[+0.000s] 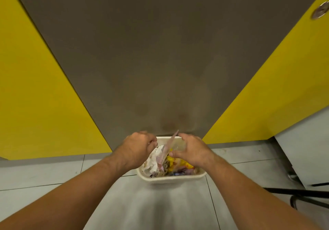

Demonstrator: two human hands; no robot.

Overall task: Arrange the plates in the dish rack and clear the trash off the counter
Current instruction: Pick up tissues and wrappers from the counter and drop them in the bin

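A cream waste bin (170,179) stands on the floor against a brown wall, filled with crumpled white paper (154,160), yellow wrappers (179,164) and other scraps. Both my hands hover over its mouth. My left hand (137,146) is curled at the bin's left rim, and whether it grips anything is unclear. My right hand (191,149) has its fingers spread above the trash. Between the hands a thin pinkish clear wrapper (168,148) stands slanted over the bin, touching neither hand plainly. No plates or dish rack are in view.
Yellow panels (41,96) flank the brown wall (160,51) on both sides. The floor is grey tile (146,208). A white appliance or cabinet (306,149) and black metal legs (302,193) stand at the right.
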